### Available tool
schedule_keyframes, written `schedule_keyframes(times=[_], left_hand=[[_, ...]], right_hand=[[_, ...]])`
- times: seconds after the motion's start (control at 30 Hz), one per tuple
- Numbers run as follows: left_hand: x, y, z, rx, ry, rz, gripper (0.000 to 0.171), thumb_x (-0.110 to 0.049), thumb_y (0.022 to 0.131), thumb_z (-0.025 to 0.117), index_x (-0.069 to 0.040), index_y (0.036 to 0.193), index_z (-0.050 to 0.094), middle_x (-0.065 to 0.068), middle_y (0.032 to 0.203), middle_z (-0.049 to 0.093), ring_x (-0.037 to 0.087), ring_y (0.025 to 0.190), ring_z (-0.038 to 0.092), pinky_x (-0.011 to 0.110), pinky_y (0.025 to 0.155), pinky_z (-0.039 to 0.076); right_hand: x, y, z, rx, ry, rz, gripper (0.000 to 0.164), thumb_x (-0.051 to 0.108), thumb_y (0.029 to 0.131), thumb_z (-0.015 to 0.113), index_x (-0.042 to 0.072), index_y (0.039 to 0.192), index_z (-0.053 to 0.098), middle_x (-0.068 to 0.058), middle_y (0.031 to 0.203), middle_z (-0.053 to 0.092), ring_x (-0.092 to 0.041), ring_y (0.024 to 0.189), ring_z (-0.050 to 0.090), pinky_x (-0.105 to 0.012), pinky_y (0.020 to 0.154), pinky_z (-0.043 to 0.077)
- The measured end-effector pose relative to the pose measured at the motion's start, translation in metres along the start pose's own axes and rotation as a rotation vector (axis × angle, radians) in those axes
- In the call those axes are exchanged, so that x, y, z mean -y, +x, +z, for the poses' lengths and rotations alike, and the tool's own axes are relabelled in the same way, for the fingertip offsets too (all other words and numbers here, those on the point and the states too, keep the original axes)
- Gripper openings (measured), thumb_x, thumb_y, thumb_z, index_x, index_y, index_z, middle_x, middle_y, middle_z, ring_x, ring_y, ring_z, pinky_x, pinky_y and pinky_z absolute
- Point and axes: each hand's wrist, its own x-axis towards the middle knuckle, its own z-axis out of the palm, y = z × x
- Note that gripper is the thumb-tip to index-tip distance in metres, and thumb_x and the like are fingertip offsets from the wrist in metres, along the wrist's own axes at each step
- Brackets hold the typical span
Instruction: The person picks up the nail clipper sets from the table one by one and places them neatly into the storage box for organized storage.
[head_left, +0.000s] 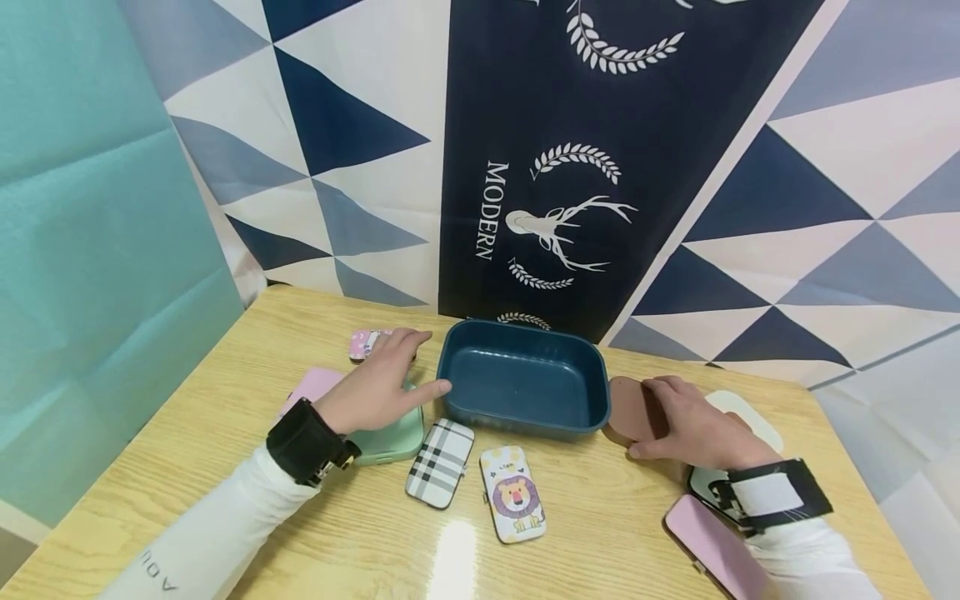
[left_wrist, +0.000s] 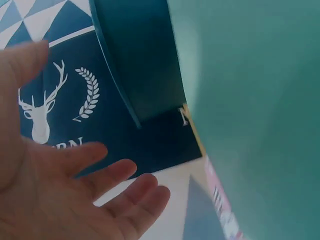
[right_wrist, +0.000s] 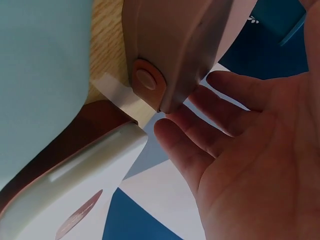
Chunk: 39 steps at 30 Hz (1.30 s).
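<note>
A dark blue rectangular bin (head_left: 525,381) stands at the back middle of the wooden table. My left hand (head_left: 382,387) is left of it, over a mint green case (head_left: 393,437), fingers spread and holding nothing. The left wrist view shows that palm (left_wrist: 45,195) beside the large green case surface (left_wrist: 255,100). To the right of the bin, my right hand (head_left: 693,425) reaches over a brown case (head_left: 628,408), thumb and fingers on either side. In the right wrist view its fairly straight fingers (right_wrist: 220,117) are at the edge of the brown case (right_wrist: 170,45), which has a snap flap.
A plaid case (head_left: 441,462) and a lion case (head_left: 513,493) lie before the bin. Left are a small pink patterned case (head_left: 363,343) and a lilac case (head_left: 315,385). Right are a whitish case (head_left: 753,417) and a pink case (head_left: 708,537). Patterned cloth (head_left: 360,192) hangs behind.
</note>
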Motion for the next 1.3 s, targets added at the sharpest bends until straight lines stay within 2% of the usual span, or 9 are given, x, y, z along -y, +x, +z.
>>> schedule_keyframes(times=[0.13,0.2,0.33,0.5,0.77,0.87,0.97,1.1,1.3], left_hand=[[0.002,0.01,0.003,-0.007,-0.112,-0.047,0.077,-0.044,0.104,0.066,0.004,0.158,0.04,0.024,0.151,0.049,0.039,0.132,0.052,0.054,0.107,0.048],[0.002,0.014,0.005,-0.012,-0.174,-0.083,0.073,-0.038,0.104,0.067,0.006,0.157,0.042,0.025,0.144,0.053,0.037,0.119,0.058,0.05,0.099,0.051],[0.003,0.022,0.009,-0.014,-0.285,-0.154,0.067,-0.029,0.104,0.068,0.007,0.155,0.044,0.023,0.134,0.06,0.029,0.101,0.06,0.042,0.085,0.051],[0.003,0.029,0.015,0.027,-0.383,-0.21,0.061,-0.02,0.105,0.065,0.008,0.155,0.044,0.021,0.129,0.063,0.024,0.095,0.065,0.036,0.079,0.053],[0.0,0.034,0.022,0.051,-0.498,-0.233,0.055,-0.007,0.104,0.06,0.009,0.154,0.045,0.017,0.116,0.062,0.03,0.08,0.069,0.03,0.067,0.051],[0.0,0.035,0.024,0.052,-0.53,-0.244,0.054,-0.006,0.105,0.06,0.007,0.155,0.045,0.015,0.112,0.06,0.027,0.075,0.065,0.028,0.062,0.046],[0.0,0.035,0.024,0.048,-0.582,-0.255,0.055,-0.004,0.105,0.06,0.006,0.156,0.044,0.014,0.108,0.058,0.022,0.069,0.06,0.027,0.06,0.044],[-0.001,0.034,0.024,0.045,-0.655,-0.278,0.055,-0.002,0.105,0.059,0.005,0.157,0.043,0.013,0.105,0.056,0.018,0.066,0.058,0.029,0.063,0.049],[-0.003,0.034,0.023,0.036,-0.692,-0.294,0.053,0.0,0.106,0.057,0.005,0.157,0.043,0.015,0.107,0.056,0.018,0.068,0.059,0.033,0.068,0.055]], right_hand=[[0.002,0.002,-0.001,-0.004,0.001,-0.012,0.116,0.068,0.069,0.091,-0.005,0.149,0.048,-0.031,0.148,0.048,-0.05,0.133,0.047,-0.068,0.1,0.048],[0.003,0.002,-0.001,-0.004,0.003,-0.02,0.114,0.066,0.07,0.091,-0.005,0.149,0.049,-0.03,0.148,0.048,-0.05,0.133,0.047,-0.067,0.1,0.049],[0.004,0.004,-0.001,-0.009,0.006,-0.039,0.11,0.065,0.071,0.091,-0.004,0.146,0.051,-0.029,0.145,0.051,-0.048,0.131,0.049,-0.065,0.1,0.049],[0.005,0.005,-0.001,-0.004,0.011,-0.049,0.109,0.065,0.07,0.091,-0.004,0.145,0.052,-0.028,0.143,0.053,-0.047,0.128,0.052,-0.063,0.099,0.05],[0.006,0.007,-0.003,0.003,0.015,-0.057,0.107,0.062,0.071,0.092,-0.004,0.145,0.052,-0.027,0.14,0.055,-0.044,0.124,0.054,-0.061,0.097,0.051],[0.007,0.008,-0.004,0.012,0.018,-0.054,0.107,0.06,0.071,0.093,-0.004,0.146,0.051,-0.027,0.141,0.055,-0.044,0.125,0.053,-0.061,0.098,0.05],[0.007,0.008,-0.005,0.012,0.023,-0.058,0.107,0.059,0.071,0.094,-0.004,0.146,0.051,-0.027,0.142,0.055,-0.046,0.127,0.052,-0.063,0.099,0.049],[0.008,0.009,-0.005,0.02,0.036,-0.064,0.108,0.056,0.071,0.095,-0.004,0.148,0.05,-0.027,0.144,0.054,-0.048,0.129,0.051,-0.065,0.1,0.048],[0.008,0.011,-0.005,0.035,0.045,-0.053,0.108,0.052,0.071,0.096,-0.003,0.151,0.048,-0.027,0.146,0.053,-0.045,0.128,0.052,-0.063,0.1,0.049]])
